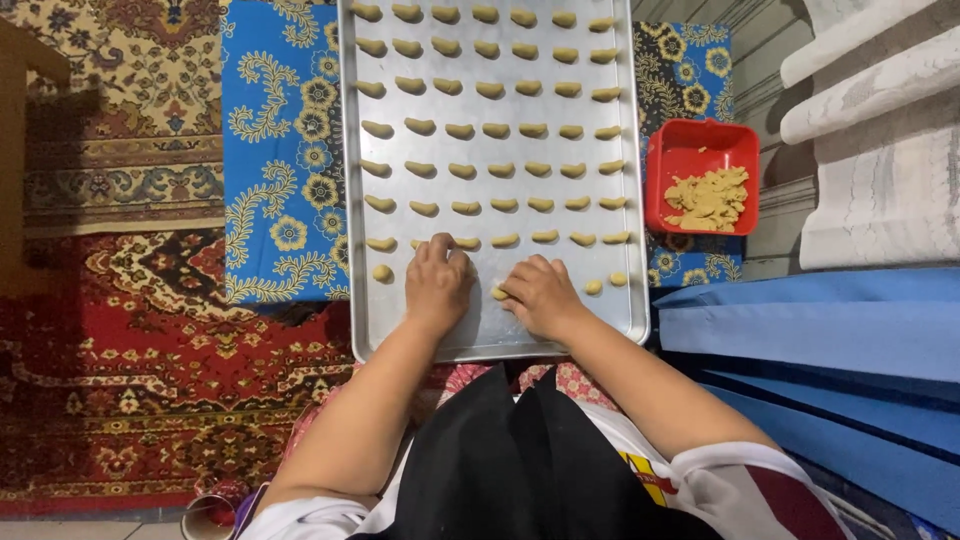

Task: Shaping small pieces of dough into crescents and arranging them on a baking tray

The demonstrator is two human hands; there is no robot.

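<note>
Right hand (541, 295) curled knuckles-up on the metal baking tray (490, 340), grip pinching a small dough piece (499, 294) between fingertips at its inner side, pressed against the tray's bare floor. Left hand (438, 282) just beside it, palm down, fingers folded under and resting on the tray; grip hidden beneath the knuckles, so cannot tell whether anything is pinched there. Left of that hand, one round dough ball (382, 273) lying apart near the tray's edge; right of the pinching grip, two more small pieces (594, 287) close together. Beyond both hands, rows of crescent-shaped dough pieces (489, 130) laid evenly across the tray up to its far end. Under the tray, a blue floral cloth (280, 150) spread over a red patterned carpet (150, 380). Further right of the grip, off the tray, a red square container (700, 145) holding loose dough scraps (708, 198). Beside that, stacked blue boards (820, 330).
</note>
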